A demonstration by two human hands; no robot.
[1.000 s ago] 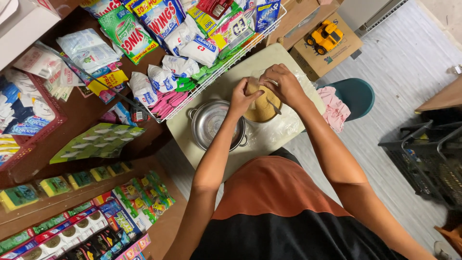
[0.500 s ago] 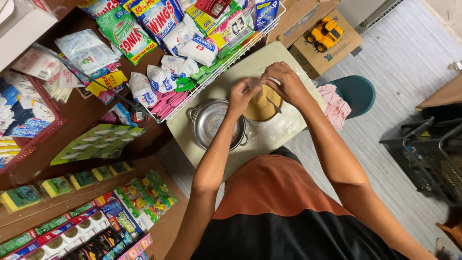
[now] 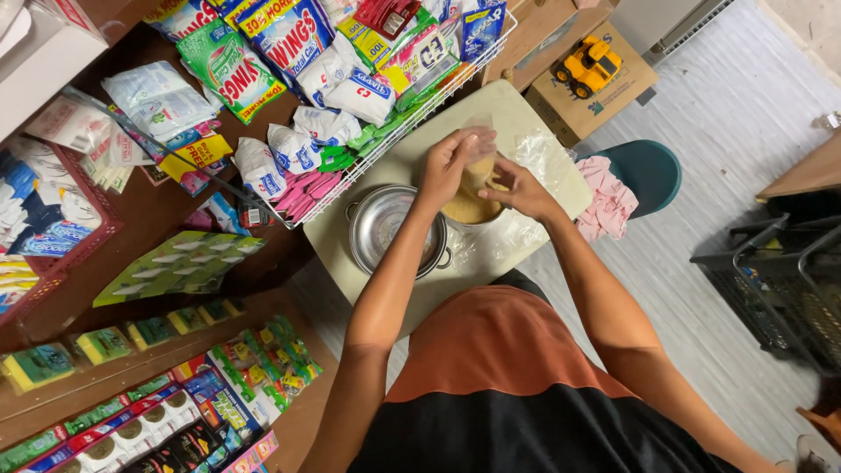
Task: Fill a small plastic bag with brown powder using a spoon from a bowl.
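Note:
On a cream table point(image 3: 378, 277) stands a metal pot lid point(image 3: 387, 229) and, beside it, a pot holding a tan mass point(image 3: 469, 208). My left hand point(image 3: 452, 163) holds a small clear plastic bag point(image 3: 479, 151) with tan contents above that pot. My right hand point(image 3: 515, 188) is closed on the bag's lower part, over the pot's right rim. Clear plastic sheeting point(image 3: 545, 160) lies crumpled to the right of the pot.
A white wire rack point(image 3: 396, 120) of detergent sachets runs along the table's far edge. Shelves of packaged goods point(image 3: 138, 408) fill the left side. A teal stool point(image 3: 650, 172) with a pink cloth point(image 3: 606, 200), a cardboard box with a yellow toy truck point(image 3: 589, 67), and a black crate point(image 3: 771, 289) stand to the right.
Both hands have shifted from clasping the tan mass together to holding a clear bag above the pot; the left hand rose and the right hand dropped lower.

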